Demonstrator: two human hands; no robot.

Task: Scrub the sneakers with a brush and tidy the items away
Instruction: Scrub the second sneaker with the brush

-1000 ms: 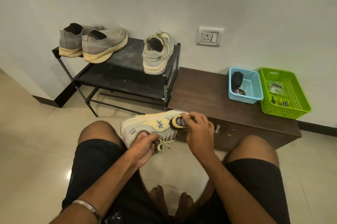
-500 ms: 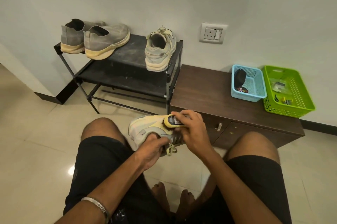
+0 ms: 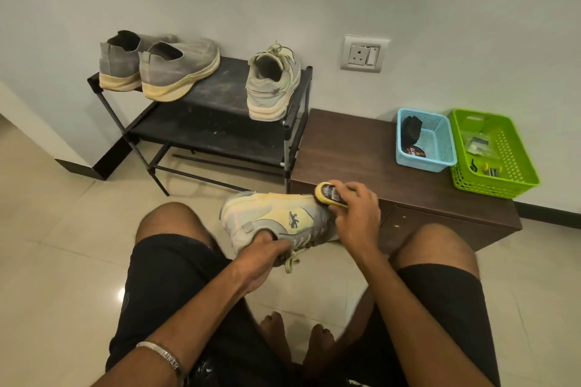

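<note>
Yellow oval brush on suede sneaker.

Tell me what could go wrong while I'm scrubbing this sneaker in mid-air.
1. The pale yellow and grey sneaker is held above the tiled floor by the left hand gripping its collar only; hard strokes could twist it loose.
2. The right hand works the yellow-backed brush close to the dark wooden cabinet; knuckles might hit its edge.

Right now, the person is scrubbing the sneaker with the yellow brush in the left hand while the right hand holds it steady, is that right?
Not quite: the hands are swapped. In the head view the right hand holds the yellow brush against the sneaker, while the left hand steadies the sneaker at its opening.
</note>
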